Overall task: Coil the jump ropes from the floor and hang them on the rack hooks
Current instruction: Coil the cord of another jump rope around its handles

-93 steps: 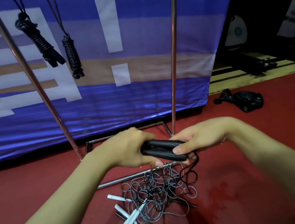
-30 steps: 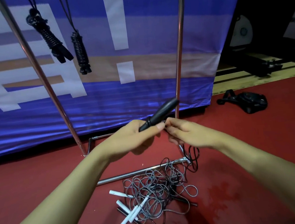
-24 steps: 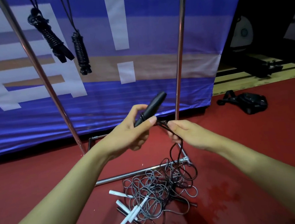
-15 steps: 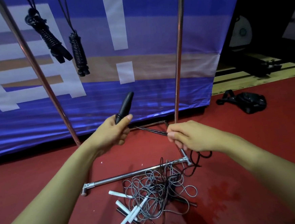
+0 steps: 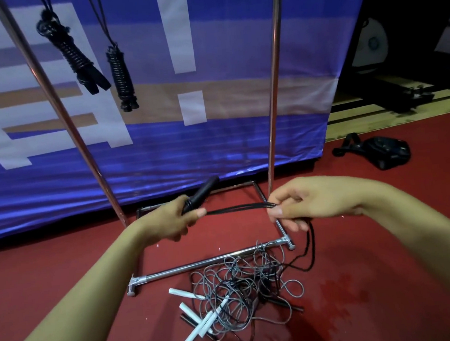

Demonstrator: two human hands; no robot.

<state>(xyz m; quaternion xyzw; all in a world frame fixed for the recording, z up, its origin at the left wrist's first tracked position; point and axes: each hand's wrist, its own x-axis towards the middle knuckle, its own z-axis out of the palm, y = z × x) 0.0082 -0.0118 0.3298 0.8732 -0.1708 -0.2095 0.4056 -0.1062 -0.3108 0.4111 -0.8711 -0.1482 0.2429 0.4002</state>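
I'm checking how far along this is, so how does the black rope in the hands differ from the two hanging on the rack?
The black rope is stretched between left hand and right hand, its tail trailing to the floor; the hanging ropes are off the floor, wound tight around their handles. All three look black.

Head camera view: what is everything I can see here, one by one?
Coiled ropes: two, black, hanging at upper left.
Held rope: one, black, stretched between both hands.
Rope pile: tangled, grey and black cords, white handles, on the floor.
Rack: one, silver metal, standing on the floor.
Banner: one, blue, behind the rack.
Bag: one, black, on the floor at right.
Floor: red.
Left hand: grips the black handles.
Right hand: pinches the cord.
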